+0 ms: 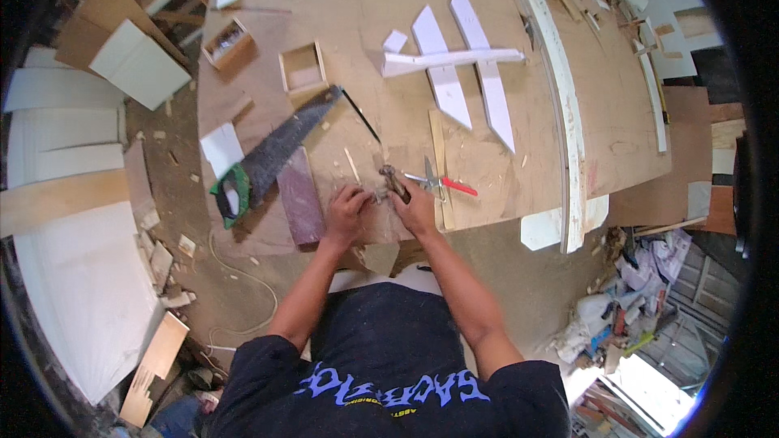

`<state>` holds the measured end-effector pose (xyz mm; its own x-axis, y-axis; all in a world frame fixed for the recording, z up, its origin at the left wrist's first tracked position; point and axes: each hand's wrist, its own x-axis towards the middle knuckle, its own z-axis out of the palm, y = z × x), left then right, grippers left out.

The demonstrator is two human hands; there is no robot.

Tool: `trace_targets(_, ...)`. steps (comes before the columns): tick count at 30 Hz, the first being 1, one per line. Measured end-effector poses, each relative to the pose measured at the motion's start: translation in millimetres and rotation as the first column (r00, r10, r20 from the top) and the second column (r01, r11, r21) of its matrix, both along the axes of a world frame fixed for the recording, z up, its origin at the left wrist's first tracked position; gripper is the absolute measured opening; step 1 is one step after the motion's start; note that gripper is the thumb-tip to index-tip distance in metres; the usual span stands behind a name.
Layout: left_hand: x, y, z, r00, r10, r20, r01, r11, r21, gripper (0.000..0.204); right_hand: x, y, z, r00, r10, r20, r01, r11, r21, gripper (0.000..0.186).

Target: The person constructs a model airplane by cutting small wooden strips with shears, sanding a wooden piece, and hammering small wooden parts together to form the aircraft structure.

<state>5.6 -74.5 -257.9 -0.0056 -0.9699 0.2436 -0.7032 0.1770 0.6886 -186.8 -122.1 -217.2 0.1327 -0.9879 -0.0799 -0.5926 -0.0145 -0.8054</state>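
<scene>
At the near edge of the wooden tabletop, my left hand (349, 209) is closed with its fingertips together; what they pinch is too small to name. Close beside it, my right hand (417, 211) wraps round a dark metal tool with a rounded head (389, 172), its exact kind unclear. Red-handled snips (458, 186) lie just right of that hand, across a thin wooden strip (439, 142). A maroon block (300, 204) rests left of my left hand. Farther left is a handsaw (284, 136) with a green handle. A thin dark rod (360, 113) lies beyond my hands.
Two open wooden boxes (303, 68) stand at the back left. White slanted boards (442, 73) with a crosspiece lie farther back. A long white board (556, 89) runs down the right side, overhanging the near edge. White panels (73, 276) and offcuts cover the left floor.
</scene>
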Motion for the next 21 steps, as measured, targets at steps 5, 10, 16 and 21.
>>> trace_targets(5,-3.5,-3.6,4.2,1.0,-0.004,0.014,0.005,0.998,-0.062,0.026,-6.2,41.0,2.8,0.967,-0.24,-0.086,0.254,0.93,0.267,0.036)
trace_targets(10,-0.5,-4.1,-13.6,0.998,0.015,-0.068,-0.022,0.995,-0.095,0.024,1.9,71.9,7.5,0.975,-0.148,-0.163,0.151,0.989,0.002,0.042)
trace_targets(16,-1.5,-4.2,-11.6,1.0,0.021,-0.019,-0.023,0.989,-0.145,0.014,19.3,84.8,4.7,0.981,-0.086,-0.172,0.065,0.99,-0.123,0.046)
trace_targets(21,0.9,-6.6,-8.7,0.997,0.032,-0.077,-0.036,0.998,-0.059,0.01,23.9,80.7,13.5,0.976,-0.077,-0.206,0.045,0.987,-0.156,0.052)
